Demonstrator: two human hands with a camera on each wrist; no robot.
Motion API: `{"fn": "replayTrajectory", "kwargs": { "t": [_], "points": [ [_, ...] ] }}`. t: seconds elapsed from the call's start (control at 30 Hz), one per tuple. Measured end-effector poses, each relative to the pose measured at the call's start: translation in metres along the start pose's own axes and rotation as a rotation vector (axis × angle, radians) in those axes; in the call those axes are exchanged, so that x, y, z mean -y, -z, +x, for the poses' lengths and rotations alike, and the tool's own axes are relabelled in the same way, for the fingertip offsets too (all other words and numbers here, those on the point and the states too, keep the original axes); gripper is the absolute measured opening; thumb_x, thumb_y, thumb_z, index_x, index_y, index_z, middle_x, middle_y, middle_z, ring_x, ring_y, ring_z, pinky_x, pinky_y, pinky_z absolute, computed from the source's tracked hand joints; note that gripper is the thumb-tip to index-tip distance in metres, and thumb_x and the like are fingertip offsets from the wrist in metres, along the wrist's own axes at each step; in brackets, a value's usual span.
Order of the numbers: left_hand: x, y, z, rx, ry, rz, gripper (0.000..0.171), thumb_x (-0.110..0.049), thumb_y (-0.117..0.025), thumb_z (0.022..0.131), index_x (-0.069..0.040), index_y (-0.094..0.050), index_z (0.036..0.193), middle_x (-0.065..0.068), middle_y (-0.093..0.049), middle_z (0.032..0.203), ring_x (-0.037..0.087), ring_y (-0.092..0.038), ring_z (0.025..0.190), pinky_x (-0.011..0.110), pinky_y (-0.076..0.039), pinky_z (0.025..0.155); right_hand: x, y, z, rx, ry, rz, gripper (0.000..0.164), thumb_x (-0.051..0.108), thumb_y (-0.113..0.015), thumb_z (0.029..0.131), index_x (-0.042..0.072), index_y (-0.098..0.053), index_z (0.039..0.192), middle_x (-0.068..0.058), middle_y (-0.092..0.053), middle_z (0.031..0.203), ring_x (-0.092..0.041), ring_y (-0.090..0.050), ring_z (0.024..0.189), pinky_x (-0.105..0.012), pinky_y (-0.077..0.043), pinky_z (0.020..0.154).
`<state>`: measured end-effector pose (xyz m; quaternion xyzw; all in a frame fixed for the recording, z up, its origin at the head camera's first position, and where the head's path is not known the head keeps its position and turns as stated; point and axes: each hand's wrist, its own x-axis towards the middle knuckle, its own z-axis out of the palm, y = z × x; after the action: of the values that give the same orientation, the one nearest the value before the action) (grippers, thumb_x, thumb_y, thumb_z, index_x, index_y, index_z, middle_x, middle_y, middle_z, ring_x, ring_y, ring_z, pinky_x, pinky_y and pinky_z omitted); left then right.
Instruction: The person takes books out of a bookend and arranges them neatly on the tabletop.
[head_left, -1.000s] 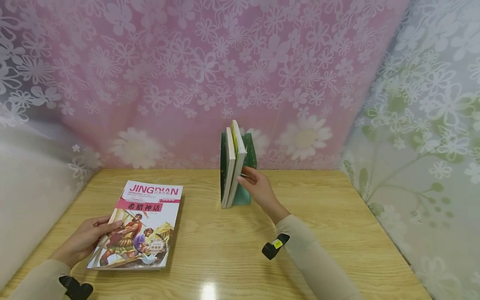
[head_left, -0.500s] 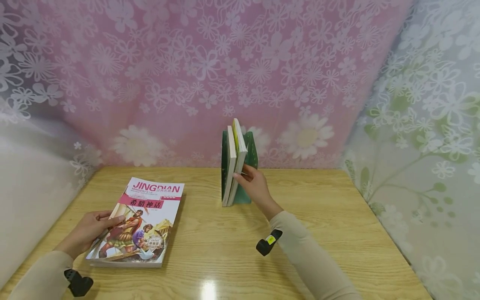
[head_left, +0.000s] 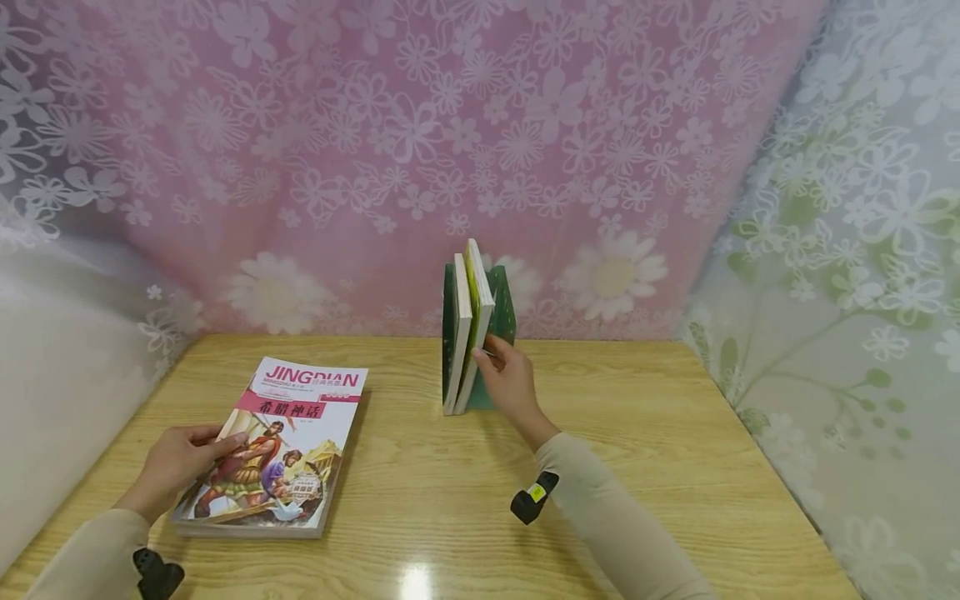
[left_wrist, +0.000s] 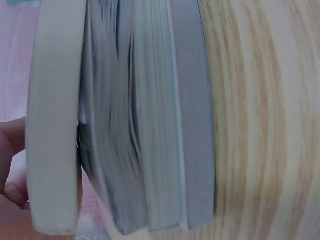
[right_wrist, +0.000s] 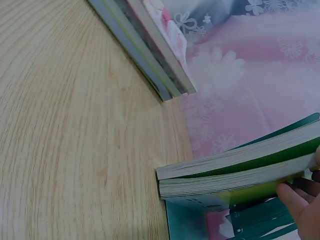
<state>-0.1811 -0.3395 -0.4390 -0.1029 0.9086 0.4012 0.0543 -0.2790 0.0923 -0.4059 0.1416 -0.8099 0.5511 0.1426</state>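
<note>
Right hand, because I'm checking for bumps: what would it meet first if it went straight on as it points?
The right hand would likely first meet the rightmost standing book, which it seems to touch now; depth is unclear.

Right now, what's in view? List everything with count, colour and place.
Stacked books: several, exact count unclear; top cover white and pink; table's left.
Standing books: two, pale page edges, slightly tilted mid-table.
Bookend: green, one piece or two unclear; flanking the standing books.
Table: one, pale wood, beneath the books.
Backdrop: one, pink with white flowers, behind table.
Side coverings: two, pale, left and right.
Wrist devices: two, black, one per wrist.
Sleeves: two, beige, on forearms.
Left hand: one, gripping top book.
Right hand: one, fingers on right-hand standing book.
</note>
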Motion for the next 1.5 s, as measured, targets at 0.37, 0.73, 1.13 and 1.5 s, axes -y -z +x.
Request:
{"fn": "replayTrajectory", "kwargs": {
  "t": [0.37, 0.73, 1.13, 1.5],
  "points": [
    [-0.004, 0.003, -0.008, -0.013, 0.025, 0.043, 0.084, -0.056, -0.054, 0.091, 0.014, -0.042, 0.136, 0.036, -0.044, 0.135, 0.053, -0.042, 0.12, 0.058, -0.044, 0.09, -0.001, -0.001, -0.003, -0.018, 0.112, -0.14, 0.035, 0.014, -0.051, 0.1, -0.008, -0.055, 0.128, -0.023, -0.064, 0.118, -0.032, -0.067, 0.1, -0.041, -0.057, 0.079],
    [-0.004, 0.0, -0.013, -0.078, 0.067, 0.06, 0.081, -0.057, -0.056, 0.09, 0.009, -0.046, 0.136, 0.033, -0.042, 0.136, 0.054, -0.039, 0.122, 0.061, -0.039, 0.094, -0.001, 0.001, -0.004, -0.037, 0.135, -0.159, 0.018, 0.008, -0.052, 0.099, -0.006, -0.063, 0.099, -0.021, -0.068, 0.09, -0.029, -0.068, 0.079, -0.041, -0.057, 0.068],
    [0.001, -0.005, -0.01, -0.108, 0.052, 0.032, 0.076, -0.053, -0.056, 0.092, 0.011, -0.049, 0.132, 0.035, -0.044, 0.133, 0.054, -0.042, 0.12, 0.06, -0.041, 0.092, -0.003, -0.003, -0.005, -0.045, 0.072, -0.163, 0.013, 0.004, -0.057, 0.093, -0.003, -0.064, 0.1, -0.023, -0.067, 0.11, -0.032, -0.069, 0.096, -0.037, -0.058, 0.077],
    [0.001, -0.008, -0.013, -0.134, 0.029, 0.067, 0.07, -0.049, -0.053, 0.095, 0.011, -0.051, 0.13, 0.033, -0.053, 0.125, 0.051, -0.051, 0.11, 0.058, -0.046, 0.084, 0.001, 0.0, -0.017, -0.055, 0.073, -0.171, 0.016, 0.003, -0.056, 0.092, -0.005, -0.065, 0.102, -0.022, -0.069, 0.106, -0.031, -0.07, 0.091, -0.036, -0.058, 0.076]
  ]
}}
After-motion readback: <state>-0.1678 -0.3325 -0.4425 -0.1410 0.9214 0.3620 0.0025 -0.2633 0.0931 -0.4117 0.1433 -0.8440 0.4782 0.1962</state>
